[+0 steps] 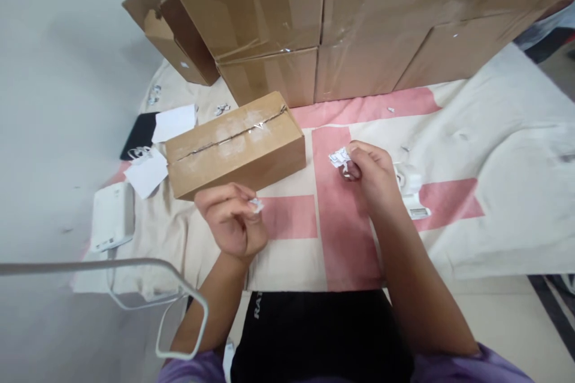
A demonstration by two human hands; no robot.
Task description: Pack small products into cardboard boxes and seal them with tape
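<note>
Pinched between the fingertips of my left hand [233,220] is a small whitish scrap [257,205]. My right hand [371,169] grips several small white paper pieces [339,157] with dark markings; a dark reddish round item [350,172] shows just beneath them, partly hidden by the fingers. The hands are apart above a cream and pink cloth [345,239]. A closed cardboard box [238,143] lies beyond my left hand, its top seam worn and taped. Just right of my right wrist sits a white device [409,188], partly covered by the forearm.
Large taped cartons [359,24] stand along the back. An open carton [179,42], white papers [174,124], a black flat item [138,134] and a white box-shaped device [112,215] are at left. A white cable [135,262] crosses the lower left.
</note>
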